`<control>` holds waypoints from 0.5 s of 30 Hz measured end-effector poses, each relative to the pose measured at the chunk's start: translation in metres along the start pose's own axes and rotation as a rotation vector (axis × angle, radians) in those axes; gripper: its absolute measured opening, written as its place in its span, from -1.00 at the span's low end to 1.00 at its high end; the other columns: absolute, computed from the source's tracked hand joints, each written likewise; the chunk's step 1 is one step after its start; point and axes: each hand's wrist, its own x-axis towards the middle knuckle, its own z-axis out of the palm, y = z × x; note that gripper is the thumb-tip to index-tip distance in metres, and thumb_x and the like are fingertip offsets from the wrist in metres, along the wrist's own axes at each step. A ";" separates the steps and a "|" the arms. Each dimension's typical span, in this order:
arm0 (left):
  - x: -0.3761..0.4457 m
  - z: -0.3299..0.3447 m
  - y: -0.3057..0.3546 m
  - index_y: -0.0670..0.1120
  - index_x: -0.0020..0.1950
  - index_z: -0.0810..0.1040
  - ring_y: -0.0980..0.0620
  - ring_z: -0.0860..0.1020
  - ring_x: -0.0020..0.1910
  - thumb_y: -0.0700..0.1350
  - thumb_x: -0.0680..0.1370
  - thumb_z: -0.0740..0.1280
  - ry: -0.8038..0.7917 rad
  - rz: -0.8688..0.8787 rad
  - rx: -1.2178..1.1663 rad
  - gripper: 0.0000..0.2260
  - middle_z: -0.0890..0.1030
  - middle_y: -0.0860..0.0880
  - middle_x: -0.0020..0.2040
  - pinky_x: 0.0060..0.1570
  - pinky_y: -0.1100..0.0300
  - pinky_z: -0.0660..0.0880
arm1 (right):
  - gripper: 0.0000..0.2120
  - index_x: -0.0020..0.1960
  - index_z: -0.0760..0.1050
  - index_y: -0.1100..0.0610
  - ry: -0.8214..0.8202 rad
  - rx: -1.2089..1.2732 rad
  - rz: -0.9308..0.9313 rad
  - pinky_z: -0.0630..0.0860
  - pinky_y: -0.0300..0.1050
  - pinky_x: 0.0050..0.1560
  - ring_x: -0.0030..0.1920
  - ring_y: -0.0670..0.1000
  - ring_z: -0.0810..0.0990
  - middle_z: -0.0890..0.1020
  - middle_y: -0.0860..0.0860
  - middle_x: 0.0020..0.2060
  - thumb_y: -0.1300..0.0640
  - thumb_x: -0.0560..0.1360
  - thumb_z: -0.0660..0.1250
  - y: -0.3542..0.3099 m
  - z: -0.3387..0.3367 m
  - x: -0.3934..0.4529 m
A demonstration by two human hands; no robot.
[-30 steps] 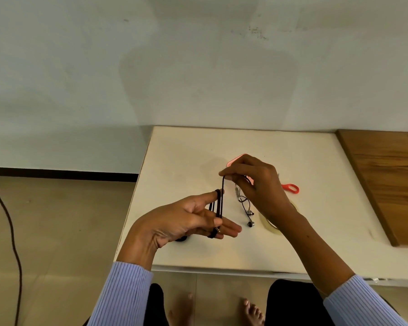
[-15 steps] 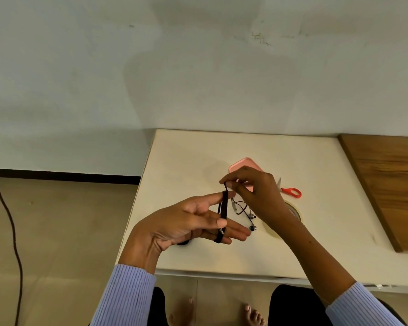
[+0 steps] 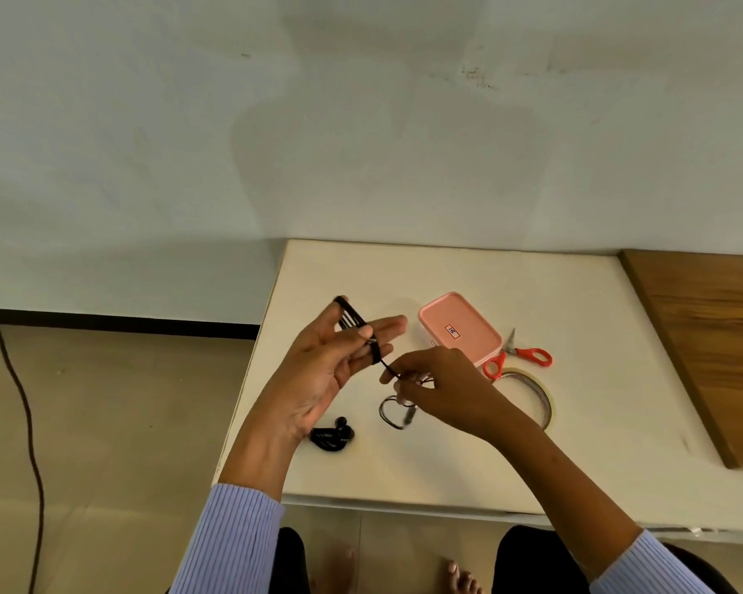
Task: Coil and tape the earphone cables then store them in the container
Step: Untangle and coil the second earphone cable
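Observation:
My left hand [image 3: 327, 375] is raised over the white table [image 3: 468, 465], palm towards me, with a black earphone cable [image 3: 354, 323] wound in several loops round its spread fingers; its thumb presses the loops. My right hand [image 3: 438, 390] pinches the loose end of that cable just right of the left hand, low over the table. A second, coiled black earphone [image 3: 332, 437] lies on the table under my left wrist. The pink lidded container [image 3: 460, 327] sits behind my right hand. A roll of clear tape [image 3: 532, 396] lies to its right.
Red-handled scissors [image 3: 520, 358] lie between the container and the tape roll. A brown wooden board [image 3: 713, 345] covers the table's right part. A dark cord [image 3: 22, 405] runs over the floor at the left. My bare feet show below the table's front edge.
My left hand has risen and turned, with the loops now slanting across its fingers. My right hand has dropped from above the loops to lower right, pulling the cable end down.

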 end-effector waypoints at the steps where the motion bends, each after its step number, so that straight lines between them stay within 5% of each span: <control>1: 0.002 -0.002 -0.002 -0.22 0.45 0.13 -0.16 0.59 0.17 -0.35 0.58 0.15 0.060 0.025 0.029 -0.55 0.62 -0.30 0.11 0.26 -0.02 0.46 | -0.82 0.00 0.63 0.01 0.003 -0.022 -0.016 0.49 -0.27 -0.06 -0.16 -0.13 0.61 0.68 -0.06 -0.17 0.19 0.50 0.28 -0.001 0.000 -0.001; 3: 0.004 -0.003 -0.006 -0.25 0.51 -0.05 -0.12 0.60 0.16 -0.34 0.60 0.16 0.134 0.051 0.084 -0.45 0.63 -0.26 0.10 0.21 0.04 0.50 | -0.82 0.05 0.63 0.04 0.038 -0.045 -0.076 0.49 -0.25 -0.08 -0.18 -0.12 0.60 0.68 -0.06 -0.15 0.16 0.53 0.27 -0.003 0.001 -0.003; 7: 0.003 -0.001 -0.011 -0.11 0.55 -0.07 -0.02 0.62 0.12 -0.30 0.60 0.19 0.177 -0.020 0.244 -0.39 0.66 -0.15 0.10 0.18 0.14 0.52 | -0.79 0.04 0.64 0.07 0.138 -0.228 -0.240 0.51 -0.09 -0.22 -0.25 -0.04 0.57 0.67 -0.02 -0.22 0.06 0.54 0.26 -0.006 0.002 -0.003; 10: 0.000 -0.001 -0.015 -0.05 0.56 -0.09 0.05 0.60 0.12 -0.17 0.57 0.28 0.118 -0.136 0.512 -0.31 0.66 -0.02 0.10 0.30 0.08 0.43 | -0.82 -0.04 0.65 0.03 0.182 -0.358 -0.331 0.40 -0.15 -0.34 -0.30 -0.04 0.52 0.62 -0.04 -0.31 0.05 0.45 0.30 -0.003 -0.002 -0.003; 15: -0.003 -0.003 -0.019 -0.05 0.55 -0.09 0.07 0.59 0.07 -0.14 0.58 0.28 -0.027 -0.242 0.729 -0.32 0.65 -0.06 0.07 0.27 0.10 0.42 | -0.93 -0.15 0.66 0.02 0.198 -0.329 -0.364 0.49 -0.04 -0.32 -0.27 -0.06 0.52 0.59 -0.07 -0.29 0.08 0.37 0.44 0.003 -0.015 -0.002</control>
